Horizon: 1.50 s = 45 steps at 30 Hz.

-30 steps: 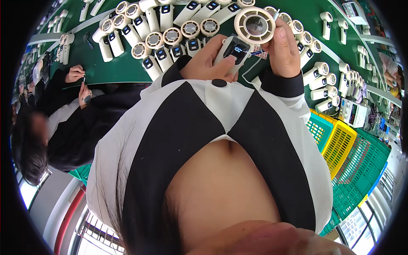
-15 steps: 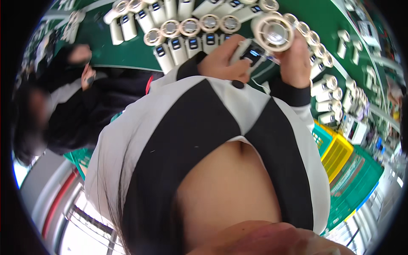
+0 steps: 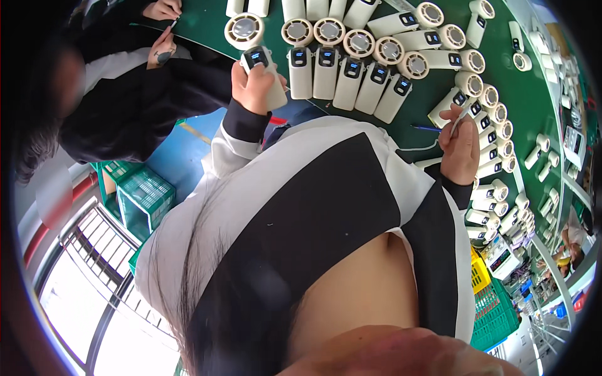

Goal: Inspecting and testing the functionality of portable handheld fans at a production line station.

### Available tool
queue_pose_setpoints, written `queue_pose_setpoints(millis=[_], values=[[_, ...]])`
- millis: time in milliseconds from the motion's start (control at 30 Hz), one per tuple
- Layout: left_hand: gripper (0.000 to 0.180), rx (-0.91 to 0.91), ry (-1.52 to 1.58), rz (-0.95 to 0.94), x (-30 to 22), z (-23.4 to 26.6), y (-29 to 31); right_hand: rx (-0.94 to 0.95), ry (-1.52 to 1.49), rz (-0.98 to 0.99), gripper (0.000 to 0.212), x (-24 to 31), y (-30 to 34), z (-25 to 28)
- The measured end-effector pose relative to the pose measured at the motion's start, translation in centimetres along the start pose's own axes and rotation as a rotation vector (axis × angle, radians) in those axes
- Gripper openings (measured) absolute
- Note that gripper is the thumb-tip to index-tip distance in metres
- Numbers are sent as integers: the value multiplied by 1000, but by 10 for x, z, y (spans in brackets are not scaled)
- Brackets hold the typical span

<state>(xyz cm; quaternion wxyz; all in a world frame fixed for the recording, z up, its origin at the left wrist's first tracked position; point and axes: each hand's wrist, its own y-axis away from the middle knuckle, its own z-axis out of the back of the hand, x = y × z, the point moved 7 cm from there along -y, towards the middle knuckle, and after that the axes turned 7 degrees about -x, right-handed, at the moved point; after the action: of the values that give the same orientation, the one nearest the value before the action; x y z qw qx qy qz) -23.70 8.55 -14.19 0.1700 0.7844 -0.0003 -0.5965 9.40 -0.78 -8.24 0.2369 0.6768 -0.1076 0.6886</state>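
Note:
My left hand (image 3: 249, 89) is closed round the body of a cream handheld fan (image 3: 276, 94) with a round head and a lit display. Its thumb lies on the front, just below the display. To the right of it stands a row of similar handheld fans (image 3: 326, 79), several with lit displays. Well apart, my right hand (image 3: 462, 150) pinches the end of a thin white cable (image 3: 419, 149), which trails left toward my body. The plug tip is too small to make out. Close by that hand lies another line of cream fans (image 3: 491, 130).
Everything lies on a green table (image 3: 414, 103). A blue pen (image 3: 426, 128) is left of my right hand. At the left, a co-worker's hands (image 3: 163, 47) are over the table's edge. Yellow (image 3: 480, 274) and green crates (image 3: 495, 316) stand at lower right.
My hands were close together around the fan. Now they are far apart: the left has carried the fan leftward, and the right has moved right with the cable. The view has also shifted.

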Motion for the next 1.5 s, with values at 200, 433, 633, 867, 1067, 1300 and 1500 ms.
queue_pose_setpoints(millis=[200,433,633,867,1067,1300,1500], values=[[20,-41,-56,5,20,22,-15,89,38,-84,33,-8,-6,-27],[28,-111,-441,133,53,34,-39,176,101,-125,31,-12,-7,-49],[23,-151,-1193,-420,50,18,-61,195,130,-185,30,-17,-7,-55],[20,-315,-1279,-949,18,-4,-36,186,163,-225,30,-17,-9,-57],[19,10,-1286,-578,33,-30,3,168,133,-231,30,-18,-13,-54],[24,-19,-1551,-129,73,-20,13,251,131,-255,30,-24,-7,-55],[29,68,-1136,223,80,-5,16,341,146,-332,31,-30,5,-62]])
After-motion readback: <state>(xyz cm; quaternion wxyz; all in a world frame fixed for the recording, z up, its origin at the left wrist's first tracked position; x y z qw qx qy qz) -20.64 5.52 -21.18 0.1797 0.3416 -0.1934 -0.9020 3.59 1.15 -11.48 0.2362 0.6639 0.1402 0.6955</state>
